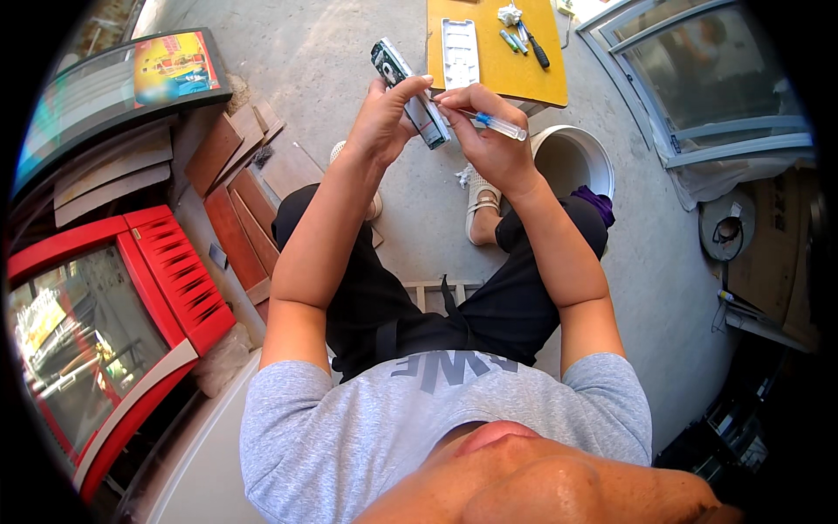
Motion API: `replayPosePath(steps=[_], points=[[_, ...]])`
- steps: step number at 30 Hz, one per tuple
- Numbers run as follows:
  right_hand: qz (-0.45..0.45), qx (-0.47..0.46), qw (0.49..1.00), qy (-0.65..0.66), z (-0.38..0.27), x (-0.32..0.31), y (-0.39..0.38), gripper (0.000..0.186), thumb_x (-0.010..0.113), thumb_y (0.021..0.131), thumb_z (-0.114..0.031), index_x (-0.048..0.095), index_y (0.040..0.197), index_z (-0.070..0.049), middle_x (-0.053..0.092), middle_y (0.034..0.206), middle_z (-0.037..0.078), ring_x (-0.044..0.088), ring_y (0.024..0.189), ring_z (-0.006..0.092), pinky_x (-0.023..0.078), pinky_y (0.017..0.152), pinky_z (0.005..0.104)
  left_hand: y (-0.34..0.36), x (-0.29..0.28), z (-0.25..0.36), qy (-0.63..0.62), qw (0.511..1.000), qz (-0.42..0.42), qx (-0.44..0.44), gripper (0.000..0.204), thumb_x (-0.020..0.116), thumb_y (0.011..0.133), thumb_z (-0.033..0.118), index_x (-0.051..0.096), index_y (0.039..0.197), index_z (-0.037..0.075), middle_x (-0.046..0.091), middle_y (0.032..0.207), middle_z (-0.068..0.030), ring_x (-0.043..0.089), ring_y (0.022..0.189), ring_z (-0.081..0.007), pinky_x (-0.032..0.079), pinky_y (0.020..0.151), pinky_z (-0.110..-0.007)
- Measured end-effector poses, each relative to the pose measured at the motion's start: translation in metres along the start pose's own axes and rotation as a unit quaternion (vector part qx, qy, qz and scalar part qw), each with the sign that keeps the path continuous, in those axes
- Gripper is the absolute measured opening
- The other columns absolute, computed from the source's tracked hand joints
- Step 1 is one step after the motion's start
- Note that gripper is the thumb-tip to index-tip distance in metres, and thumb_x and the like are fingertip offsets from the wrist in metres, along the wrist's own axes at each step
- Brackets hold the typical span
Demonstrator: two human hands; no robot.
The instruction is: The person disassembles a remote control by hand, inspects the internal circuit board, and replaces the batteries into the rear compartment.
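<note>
While the left hand (pixel 384 122) is closed around a narrow green-and-white case (pixel 430 127), the right hand (pixel 496 148) pinches a clear-handled screwdriver (pixel 501 127) close beside it. The case is held out in front of the knees, its long axis slanting from far left to near right; the screwdriver comes in from the right at an angle across that axis, its tip by the case's right side, though whether they touch is unclear. Beyond the hands, a long white tray (pixel 460 54) lies on the yellow table (pixel 502 70), left of a black-handled tool (pixel 540 56).
</note>
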State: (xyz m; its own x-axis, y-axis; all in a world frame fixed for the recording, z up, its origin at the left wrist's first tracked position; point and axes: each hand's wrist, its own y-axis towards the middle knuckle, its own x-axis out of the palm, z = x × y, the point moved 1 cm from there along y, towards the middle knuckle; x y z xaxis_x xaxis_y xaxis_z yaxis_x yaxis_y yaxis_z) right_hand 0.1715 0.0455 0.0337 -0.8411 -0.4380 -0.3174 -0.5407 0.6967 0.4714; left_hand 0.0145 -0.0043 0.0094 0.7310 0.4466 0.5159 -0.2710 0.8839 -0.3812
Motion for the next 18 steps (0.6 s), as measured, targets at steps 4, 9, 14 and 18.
replayPosePath(steps=[4, 9, 14, 18], points=[[0.0, -0.027, 1.0, 0.004, 0.0005, 0.0006, 0.0006, 0.013, 0.068, 0.082, 0.005, 0.066, 0.093, -0.002, 0.071, 0.092, 0.009, 0.071, 0.083, 0.0204, 0.055, 0.072, 0.029, -0.0007, 0.0017, 0.0037, -0.05, 0.998, -0.022, -0.025, 0.059, 0.065, 0.088, 0.033, 0.033, 0.126, 0.001, 0.049, 0.118, -0.0167, 0.057, 0.108, -0.0268, 0.05, 0.087, -0.057], [0.003, -0.037, 0.999, -0.014, 0.0, 0.0005, 0.0008, 0.014, 0.067, 0.082, 0.007, 0.066, 0.093, -0.001, 0.071, 0.092, 0.01, 0.071, 0.085, 0.0213, 0.055, 0.073, 0.0292, -0.0068, 0.0091, 0.0018, -0.018, 0.999, 0.003, -0.03, 0.042, 0.064, 0.089, 0.034, 0.044, 0.113, 0.005, 0.051, 0.112, -0.0129, 0.06, 0.103, -0.0224, 0.052, 0.086, -0.045], [0.005, -0.019, 1.0, 0.019, 0.005, 0.0027, -0.0015, 0.011, 0.068, 0.084, 0.003, 0.065, 0.093, -0.001, 0.071, 0.092, 0.01, 0.071, 0.086, 0.02, 0.055, 0.075, 0.0298, -0.0018, 0.0031, -0.0014, -0.02, 0.999, 0.009, -0.041, 0.036, 0.066, 0.088, 0.03, 0.046, 0.108, 0.006, 0.054, 0.102, -0.0076, 0.062, 0.095, -0.0198, 0.052, 0.081, -0.043], [0.051, 0.042, 0.993, 0.095, 0.0068, 0.0016, 0.0002, 0.009, 0.065, 0.092, -0.003, 0.059, 0.098, 0.0, 0.07, 0.1, 0.012, 0.069, 0.094, 0.0184, 0.055, 0.08, 0.0292, -0.0081, 0.0083, 0.0043, -0.014, 0.999, 0.012, -0.037, 0.035, 0.065, 0.089, 0.03, 0.047, 0.108, 0.007, 0.054, 0.099, -0.0079, 0.061, 0.092, -0.0203, 0.052, 0.081, -0.045]])
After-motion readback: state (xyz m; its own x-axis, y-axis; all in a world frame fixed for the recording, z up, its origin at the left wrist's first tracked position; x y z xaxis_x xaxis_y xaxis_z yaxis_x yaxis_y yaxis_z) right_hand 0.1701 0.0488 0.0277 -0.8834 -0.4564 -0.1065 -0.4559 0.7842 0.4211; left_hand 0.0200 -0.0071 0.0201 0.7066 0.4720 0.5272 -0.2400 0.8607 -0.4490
